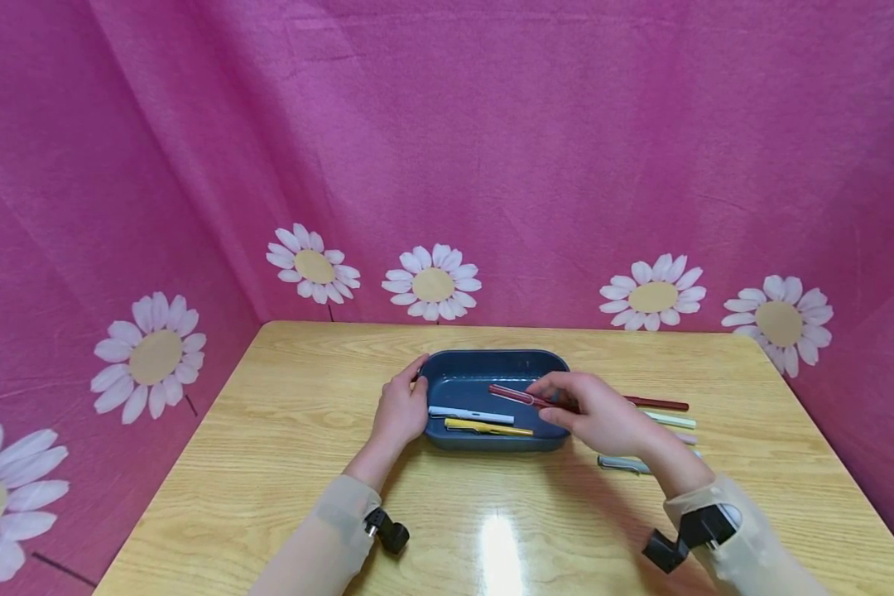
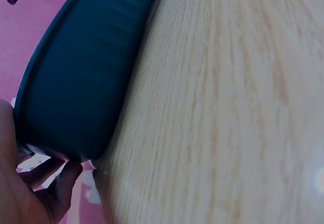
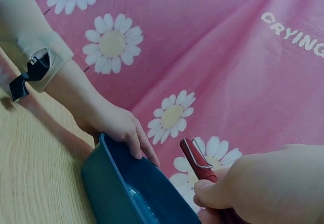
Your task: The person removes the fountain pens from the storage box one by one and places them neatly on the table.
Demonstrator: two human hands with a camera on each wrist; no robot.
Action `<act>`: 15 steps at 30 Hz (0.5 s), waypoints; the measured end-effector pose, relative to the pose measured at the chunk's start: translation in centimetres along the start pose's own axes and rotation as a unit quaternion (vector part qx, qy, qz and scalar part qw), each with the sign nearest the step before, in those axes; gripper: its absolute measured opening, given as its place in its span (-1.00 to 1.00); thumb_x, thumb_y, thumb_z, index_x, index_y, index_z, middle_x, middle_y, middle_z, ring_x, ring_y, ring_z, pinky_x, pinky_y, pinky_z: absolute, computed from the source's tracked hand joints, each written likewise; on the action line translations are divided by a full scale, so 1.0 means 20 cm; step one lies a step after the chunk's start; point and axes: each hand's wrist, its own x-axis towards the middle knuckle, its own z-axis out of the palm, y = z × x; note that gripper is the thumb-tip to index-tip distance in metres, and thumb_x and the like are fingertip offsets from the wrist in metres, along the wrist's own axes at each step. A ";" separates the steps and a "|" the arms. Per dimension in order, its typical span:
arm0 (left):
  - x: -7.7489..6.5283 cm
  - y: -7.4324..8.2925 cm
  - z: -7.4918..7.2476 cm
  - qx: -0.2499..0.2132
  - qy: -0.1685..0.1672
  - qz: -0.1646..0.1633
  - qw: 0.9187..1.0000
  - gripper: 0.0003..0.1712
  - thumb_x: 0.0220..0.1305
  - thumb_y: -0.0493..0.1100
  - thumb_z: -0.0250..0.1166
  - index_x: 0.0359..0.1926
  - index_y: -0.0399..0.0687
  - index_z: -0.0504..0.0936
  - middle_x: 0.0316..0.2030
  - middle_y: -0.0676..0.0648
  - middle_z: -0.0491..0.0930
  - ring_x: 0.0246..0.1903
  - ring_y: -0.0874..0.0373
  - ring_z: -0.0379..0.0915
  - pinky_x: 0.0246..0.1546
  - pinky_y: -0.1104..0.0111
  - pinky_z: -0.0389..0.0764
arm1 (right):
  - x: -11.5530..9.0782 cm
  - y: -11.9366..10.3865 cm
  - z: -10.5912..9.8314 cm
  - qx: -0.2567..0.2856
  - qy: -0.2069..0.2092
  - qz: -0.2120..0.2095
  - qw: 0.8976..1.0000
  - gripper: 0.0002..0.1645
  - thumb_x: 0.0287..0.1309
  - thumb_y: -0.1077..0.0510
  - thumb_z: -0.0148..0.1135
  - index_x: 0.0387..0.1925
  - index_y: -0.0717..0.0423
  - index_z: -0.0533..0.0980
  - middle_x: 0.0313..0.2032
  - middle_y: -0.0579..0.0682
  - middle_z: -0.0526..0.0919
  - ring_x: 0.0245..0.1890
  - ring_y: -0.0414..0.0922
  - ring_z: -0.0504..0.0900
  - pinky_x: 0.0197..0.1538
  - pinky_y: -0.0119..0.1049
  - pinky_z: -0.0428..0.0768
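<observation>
My right hand (image 1: 596,410) pinches a dark red pen (image 1: 510,394) between thumb and fingers, over the right part of a dark blue rectangular tray (image 1: 495,444). Its capped end with a wire clip points left, seen close in the right wrist view as the red pen (image 3: 195,158). My left hand (image 1: 402,406) grips the tray's left end, thumb at the rim; the left wrist view shows fingers (image 2: 66,181) against the outer wall. Inside the tray, a pale blue pen (image 1: 471,415) and a yellow pen (image 1: 487,427) lie along the near side.
Right of the tray, partly behind my right forearm, lie a darker red pen (image 1: 663,403), a pale green pen (image 1: 670,419), a pinkish pen (image 1: 687,438) and a grey-blue pen (image 1: 622,463). The wooden table (image 1: 328,372) meets a pink flowered cloth (image 1: 492,165) behind.
</observation>
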 end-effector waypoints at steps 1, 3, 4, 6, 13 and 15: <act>0.00 0.00 0.00 0.001 0.000 0.000 1.000 -0.47 0.69 -0.10 0.02 0.57 0.17 0.42 0.42 -0.18 0.48 0.42 -0.14 0.36 0.39 -0.11 0.41 | -0.01 0.00 0.00 -0.001 0.002 -0.001 1.000 -0.71 0.48 0.26 0.28 0.16 0.15 0.63 -0.18 -0.11 0.69 -0.26 -0.11 0.59 -0.22 -0.25 0.59; 0.00 0.00 0.00 0.002 0.001 0.002 1.000 -0.47 0.69 -0.10 0.02 0.57 0.19 0.42 0.42 -0.17 0.49 0.42 -0.14 0.36 0.39 -0.11 0.41 | -0.02 -0.01 -0.01 -0.003 0.005 0.000 1.000 -0.71 0.47 0.27 0.28 0.15 0.13 0.64 -0.19 -0.12 0.69 -0.25 -0.10 0.61 -0.20 -0.24 0.61; 0.00 0.00 0.00 0.001 0.001 0.003 1.000 -0.47 0.69 -0.10 0.02 0.57 0.19 0.42 0.42 -0.17 0.49 0.42 -0.14 0.36 0.39 -0.11 0.41 | -0.03 -0.01 -0.01 -0.003 0.006 0.002 1.000 -0.71 0.46 0.28 0.29 0.15 0.12 0.64 -0.19 -0.13 0.69 -0.24 -0.10 0.61 -0.20 -0.24 0.61; 0.00 0.00 0.00 0.001 0.000 0.003 1.000 -0.47 0.69 -0.10 0.02 0.57 0.19 0.42 0.42 -0.17 0.48 0.43 -0.14 0.36 0.39 -0.12 0.41 | -0.04 -0.01 -0.02 -0.003 0.007 0.003 1.000 -0.70 0.46 0.27 0.29 0.16 0.09 0.64 -0.19 -0.13 0.69 -0.24 -0.11 0.62 -0.21 -0.25 0.61; 0.00 0.00 0.00 -0.001 0.001 0.001 1.000 -0.46 0.69 -0.10 0.01 0.58 0.15 0.41 0.43 -0.18 0.47 0.43 -0.16 0.35 0.39 -0.13 0.40 | -0.11 -0.02 -0.05 -0.002 0.015 0.008 1.000 -0.70 0.45 0.26 0.32 0.15 0.08 0.65 -0.19 -0.14 0.69 -0.28 -0.11 0.62 -0.25 -0.28 0.62; 0.00 0.00 0.00 0.000 0.001 0.001 1.000 -0.46 0.69 -0.10 0.01 0.58 0.15 0.41 0.44 -0.18 0.47 0.44 -0.16 0.34 0.39 -0.13 0.39 | -0.13 -0.01 -0.06 -0.010 0.020 0.009 1.000 -0.70 0.44 0.25 0.33 0.15 0.05 0.65 -0.21 -0.16 0.68 -0.30 -0.13 0.60 -0.27 -0.29 0.61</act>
